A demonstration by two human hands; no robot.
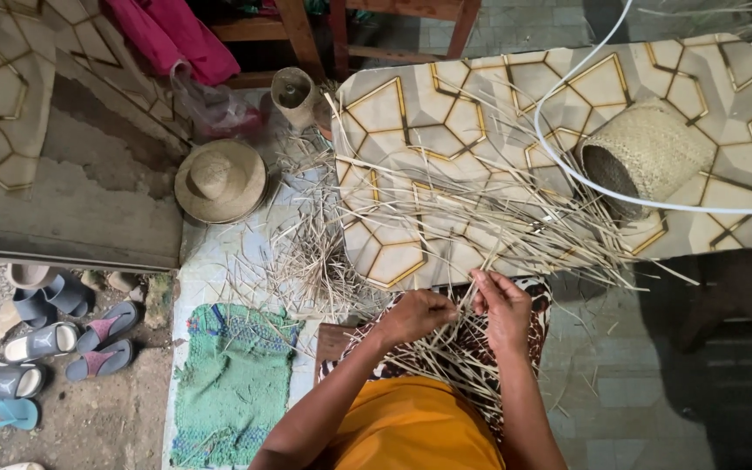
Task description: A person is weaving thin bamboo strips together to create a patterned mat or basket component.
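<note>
Hands (463,313) amid thin, dry straw strips (446,352)

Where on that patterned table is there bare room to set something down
The patterned table is barest along its far right edge, beyond the woven basket and the white hose. A smaller bare patch lies at the near left corner. The middle and near edge are crowded with loose straw strips, which run down to the left hand and right hand.

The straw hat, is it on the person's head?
No, the straw hat lies on the floor, left of the patterned table.
</note>
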